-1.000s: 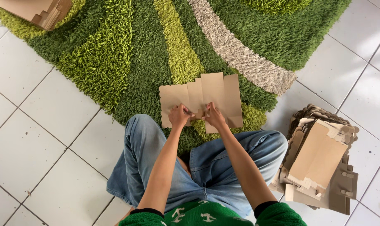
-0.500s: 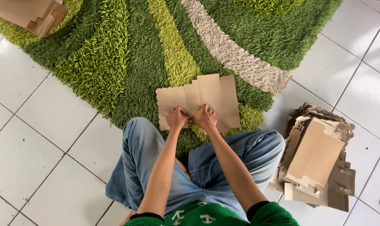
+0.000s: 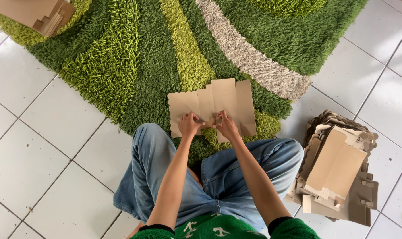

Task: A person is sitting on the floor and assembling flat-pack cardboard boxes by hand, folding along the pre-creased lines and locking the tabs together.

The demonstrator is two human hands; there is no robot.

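Flat die-cut cardboard blank lies on the shaggy green rug, just beyond the person's knees. All positions below are relative to that blank.

Left hand: on the blank's near edge, left of centre, fingers curled and pinching a small flap there. Right hand: just beside the left, also on the near edge, fingers closed on the cardboard at a crease. The hands are almost touching each other.

Step in hand looks like folding or locking a tab along the near edge. My judgement on how to do it well:
- keep both pinches close to the crease line so the fold follows the score, not the panel
- press against the knees or the tile, not the rug; the pile is soft and will let the board bow
- watch the scalloped left panel, since it's thin at the edge and likely to bend

Surroundings:
- right of the blank, on the white floor tiles: a messy stack of similar cardboard blanks, scalloped edges showing, one plain piece on top
- far left and beyond the blank, at the rug's edge: a second cardboard pile, partly out of view
- rug has dark green, lime and beige curved bands
- person sits cross-legged in blue jeans, half on tile, half on rug

Lighting is even daylight, with no other people visible.
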